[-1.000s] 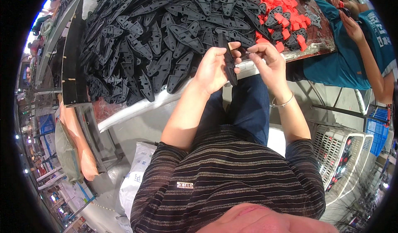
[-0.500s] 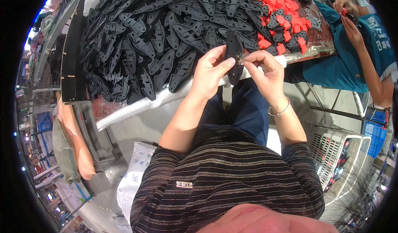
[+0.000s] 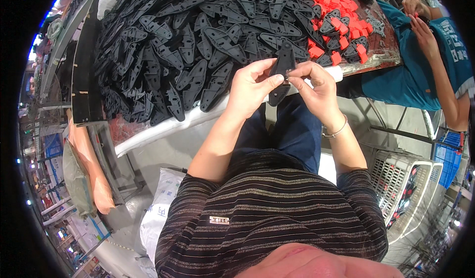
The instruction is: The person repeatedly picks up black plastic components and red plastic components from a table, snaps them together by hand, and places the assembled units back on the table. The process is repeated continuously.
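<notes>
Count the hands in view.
4: the wearer's left hand and right hand at the black part; a co-worker's upper hand and lower hand, upper right. Others may be hidden.

The held tapered plate [image 3: 284, 61] looks plastic — matt. Red pieces [image 3: 326, 1] seem smooth plastic (faintly glossy). The bracelet [image 3: 341, 129] is shiny metal.

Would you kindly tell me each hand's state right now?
Left hand: closed, holding a black part.
Right hand: pinching a tiny metal piece at the part, details unclear.
</notes>
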{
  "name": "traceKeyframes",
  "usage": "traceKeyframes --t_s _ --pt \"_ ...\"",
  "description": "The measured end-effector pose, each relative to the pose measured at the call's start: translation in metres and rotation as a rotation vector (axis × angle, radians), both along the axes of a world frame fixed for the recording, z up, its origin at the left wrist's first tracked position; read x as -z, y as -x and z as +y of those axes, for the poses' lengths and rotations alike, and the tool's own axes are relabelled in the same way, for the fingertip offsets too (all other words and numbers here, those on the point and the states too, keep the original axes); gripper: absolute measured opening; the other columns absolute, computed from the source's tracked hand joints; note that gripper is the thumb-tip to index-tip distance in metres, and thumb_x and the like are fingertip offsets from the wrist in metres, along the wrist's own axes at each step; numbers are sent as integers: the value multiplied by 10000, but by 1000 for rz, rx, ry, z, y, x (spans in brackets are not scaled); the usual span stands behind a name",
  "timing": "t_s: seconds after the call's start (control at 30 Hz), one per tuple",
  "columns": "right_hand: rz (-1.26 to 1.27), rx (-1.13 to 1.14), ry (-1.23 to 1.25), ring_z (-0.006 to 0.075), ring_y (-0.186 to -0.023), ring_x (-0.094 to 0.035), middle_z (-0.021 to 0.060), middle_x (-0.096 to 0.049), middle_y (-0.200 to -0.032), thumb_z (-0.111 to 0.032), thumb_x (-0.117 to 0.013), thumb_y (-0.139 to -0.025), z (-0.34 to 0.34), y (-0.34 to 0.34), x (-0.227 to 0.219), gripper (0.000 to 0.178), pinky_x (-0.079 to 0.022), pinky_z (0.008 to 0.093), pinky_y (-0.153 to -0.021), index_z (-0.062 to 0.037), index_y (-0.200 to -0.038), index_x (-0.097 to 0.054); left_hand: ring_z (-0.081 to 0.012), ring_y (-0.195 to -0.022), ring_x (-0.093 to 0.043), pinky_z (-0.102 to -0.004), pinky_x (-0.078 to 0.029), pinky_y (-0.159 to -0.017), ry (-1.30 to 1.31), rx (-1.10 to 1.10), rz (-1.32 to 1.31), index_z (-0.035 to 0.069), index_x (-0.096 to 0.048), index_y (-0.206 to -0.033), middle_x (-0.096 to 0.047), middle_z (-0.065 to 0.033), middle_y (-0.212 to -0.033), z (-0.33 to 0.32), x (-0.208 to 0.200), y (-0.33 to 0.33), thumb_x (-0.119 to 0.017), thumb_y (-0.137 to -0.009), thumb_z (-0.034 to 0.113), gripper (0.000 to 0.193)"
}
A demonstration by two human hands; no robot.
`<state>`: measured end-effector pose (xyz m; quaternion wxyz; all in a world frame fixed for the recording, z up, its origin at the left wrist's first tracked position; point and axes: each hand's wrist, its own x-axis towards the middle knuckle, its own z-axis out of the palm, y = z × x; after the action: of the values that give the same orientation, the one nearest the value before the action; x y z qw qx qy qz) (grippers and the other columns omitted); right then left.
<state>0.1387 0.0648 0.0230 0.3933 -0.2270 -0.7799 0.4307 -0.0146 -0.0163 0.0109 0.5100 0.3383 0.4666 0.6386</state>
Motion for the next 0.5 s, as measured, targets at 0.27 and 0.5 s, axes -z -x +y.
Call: traceKeyframes --t_s 0.27,0.5 --pt "14 33 67 138 -696 -568 59 -597 -796 25 -651 -759 -2 1 13 103 -462 246 -655 1 -843 -597 -89 -834 -584 -225 -486 -758 10 -41 6 -45 -564 -1142 -631 -56 -954 3 5 -5 -651 -801 -3 354" --pt "94 -24 151 104 -706 -526 32 -555 -859 -13 -682 -739 2 -1 -7 185 -446 225 -624 -19 -893 -580 -123 -973 -528 -226 -435 -812 -244 -68 174 -9 -601 -1040 -489 -53 -1044 1 3 -9 -668 -765 -29 283"
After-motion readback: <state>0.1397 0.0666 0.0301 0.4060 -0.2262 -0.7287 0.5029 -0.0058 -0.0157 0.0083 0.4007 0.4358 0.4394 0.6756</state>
